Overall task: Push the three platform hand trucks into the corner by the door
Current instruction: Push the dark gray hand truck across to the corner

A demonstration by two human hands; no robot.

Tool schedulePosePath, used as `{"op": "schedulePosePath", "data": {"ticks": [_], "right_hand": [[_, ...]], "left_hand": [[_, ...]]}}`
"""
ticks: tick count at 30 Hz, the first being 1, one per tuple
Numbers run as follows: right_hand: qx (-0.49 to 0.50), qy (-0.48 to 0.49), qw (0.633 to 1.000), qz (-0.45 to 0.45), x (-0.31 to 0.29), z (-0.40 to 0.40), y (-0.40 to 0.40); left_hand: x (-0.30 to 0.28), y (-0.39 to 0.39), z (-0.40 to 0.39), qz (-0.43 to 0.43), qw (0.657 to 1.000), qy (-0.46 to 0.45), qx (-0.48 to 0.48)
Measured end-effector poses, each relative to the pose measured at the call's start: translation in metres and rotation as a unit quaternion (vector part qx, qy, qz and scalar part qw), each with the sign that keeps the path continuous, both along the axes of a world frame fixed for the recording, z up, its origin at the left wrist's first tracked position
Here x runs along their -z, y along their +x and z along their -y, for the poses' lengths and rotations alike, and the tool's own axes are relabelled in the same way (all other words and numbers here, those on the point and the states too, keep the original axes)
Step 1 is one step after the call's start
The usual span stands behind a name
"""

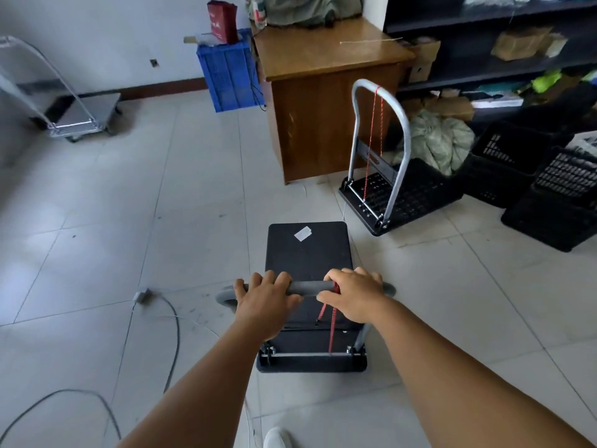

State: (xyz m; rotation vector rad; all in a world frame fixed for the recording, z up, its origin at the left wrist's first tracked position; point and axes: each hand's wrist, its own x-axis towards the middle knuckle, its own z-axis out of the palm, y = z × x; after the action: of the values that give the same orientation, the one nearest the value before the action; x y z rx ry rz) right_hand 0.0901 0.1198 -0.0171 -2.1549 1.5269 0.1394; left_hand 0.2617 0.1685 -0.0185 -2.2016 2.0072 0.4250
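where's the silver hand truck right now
The silver hand truck stands far left in the head view, against the white wall, left of the blue crate.

Person's body: both forearms bare, no sleeves visible; left hand (263, 305) and right hand (353, 294) ungloved; white shoe (277, 438) toe at bottom edge.

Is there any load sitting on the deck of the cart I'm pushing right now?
No. The black deck carries only a small white sticker, while both the left hand and right hand grip the handle.
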Motion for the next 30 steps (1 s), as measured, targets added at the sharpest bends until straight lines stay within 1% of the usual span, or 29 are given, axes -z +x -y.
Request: {"op": "schedulePosePath", "data": {"ticks": [9,14,19,23,30], "right_hand": [[-0.068,-0.019,0.997,-0.035,0.001,0.056,0.070],[-0.087,-0.035,0.995,-0.025,0.002,0.086,0.107],[-0.111,-0.038,0.993,-0.024,0.001,0.122,0.142],[-0.131,-0.033,0.990,-0.027,0.003,0.152,0.169],[-0.170,-0.040,0.985,-0.019,0.005,0.219,0.222]], "left_hand": [[0.011,0.059,0.033,-0.005,0.997,-0.041,-0.062],[0.006,0.091,0.056,-0.039,0.992,-0.045,-0.113],[0.001,0.118,0.080,-0.045,0.987,-0.041,-0.151],[-0.001,0.140,0.102,-0.027,0.985,-0.035,-0.169],[-0.005,0.187,0.165,-0.010,0.981,-0.006,-0.196]]}}
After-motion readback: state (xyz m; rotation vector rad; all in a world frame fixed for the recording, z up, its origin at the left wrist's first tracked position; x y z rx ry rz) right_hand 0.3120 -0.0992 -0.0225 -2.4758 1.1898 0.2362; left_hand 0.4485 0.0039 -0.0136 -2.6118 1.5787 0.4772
